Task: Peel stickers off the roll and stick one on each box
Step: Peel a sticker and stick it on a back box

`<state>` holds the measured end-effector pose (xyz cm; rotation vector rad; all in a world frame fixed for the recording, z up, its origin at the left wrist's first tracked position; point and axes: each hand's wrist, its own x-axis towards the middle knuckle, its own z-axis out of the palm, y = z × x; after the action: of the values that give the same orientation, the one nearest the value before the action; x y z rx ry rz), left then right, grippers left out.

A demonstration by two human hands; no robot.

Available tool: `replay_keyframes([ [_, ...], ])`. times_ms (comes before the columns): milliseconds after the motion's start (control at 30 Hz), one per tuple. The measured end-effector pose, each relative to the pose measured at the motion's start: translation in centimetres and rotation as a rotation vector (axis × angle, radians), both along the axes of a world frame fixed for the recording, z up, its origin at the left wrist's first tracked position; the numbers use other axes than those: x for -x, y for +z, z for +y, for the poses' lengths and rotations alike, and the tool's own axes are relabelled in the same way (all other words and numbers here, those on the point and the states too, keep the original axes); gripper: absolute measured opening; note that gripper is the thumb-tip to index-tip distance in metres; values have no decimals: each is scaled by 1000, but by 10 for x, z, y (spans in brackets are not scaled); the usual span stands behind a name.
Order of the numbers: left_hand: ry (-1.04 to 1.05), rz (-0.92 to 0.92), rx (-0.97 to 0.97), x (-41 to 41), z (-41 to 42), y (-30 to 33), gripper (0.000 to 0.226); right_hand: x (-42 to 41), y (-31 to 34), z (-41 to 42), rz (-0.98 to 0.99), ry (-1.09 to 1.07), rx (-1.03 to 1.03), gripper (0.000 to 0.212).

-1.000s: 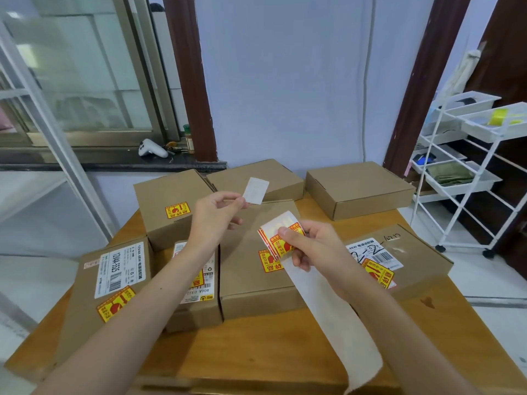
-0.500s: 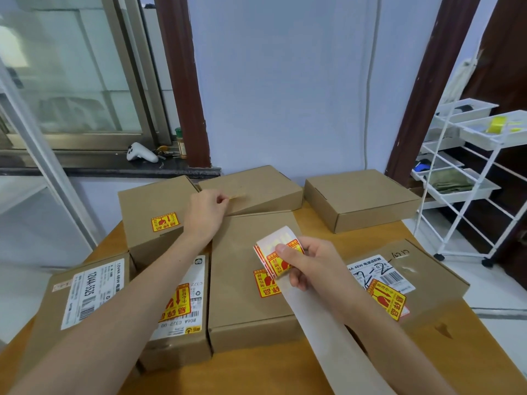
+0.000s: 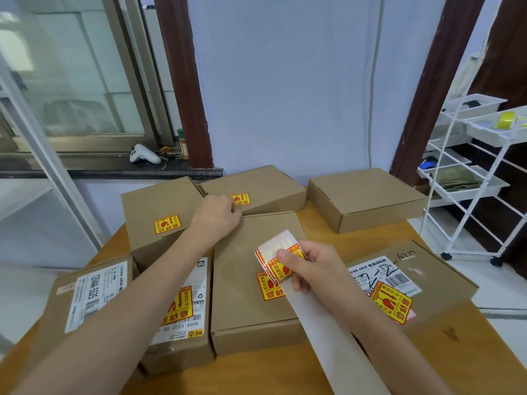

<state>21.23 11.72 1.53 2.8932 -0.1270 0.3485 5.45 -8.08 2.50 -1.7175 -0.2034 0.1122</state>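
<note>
Several brown cardboard boxes lie on a wooden table [image 3: 285, 374]. My right hand [image 3: 313, 266] holds the sticker roll [image 3: 275, 255] above the middle box [image 3: 251, 280], and its white backing strip [image 3: 328, 337] trails toward me. My left hand [image 3: 216, 216] rests, fingers curled, on the back middle box [image 3: 268, 189], partly covering a yellow-and-red sticker [image 3: 241, 199] on its lid. Stickers also show on the back left box [image 3: 159, 206], the middle box, the front left boxes and the right box [image 3: 427, 280]. The back right box [image 3: 365, 195] shows a plain lid.
A white wire trolley [image 3: 470, 178] with trays stands to the right of the table. A window sill [image 3: 114, 169] behind the boxes carries a white controller [image 3: 144, 153] and a small bottle. The wall rises straight behind the table.
My left hand carried a peeled sticker from mid-air down onto the back middle box; the sticker now lies on that lid. The right hand kept hold of the roll.
</note>
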Motion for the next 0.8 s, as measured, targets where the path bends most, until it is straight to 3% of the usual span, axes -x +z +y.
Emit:
replay_keyframes([
  [133,-105,-45,168,33,-7,7,31,5,6,-2,18,-41,-62,21],
  [267,-275,-92,522,98,-29,29,29,17,18,-7,39,-108,-130,19],
  [367,-430,-12,744,153,-43,43,27,31,24,-11,67,-143,-171,22],
  [467,-556,116,703,191,-48,43,41,49,27,-17,107,-158,-215,19],
  [567,-620,98,595,212,-52,39,52,70,31,-27,164,-110,-284,20],
  [800,-573,218,952,243,-59,37,39,118,42,-51,156,121,-305,24],
])
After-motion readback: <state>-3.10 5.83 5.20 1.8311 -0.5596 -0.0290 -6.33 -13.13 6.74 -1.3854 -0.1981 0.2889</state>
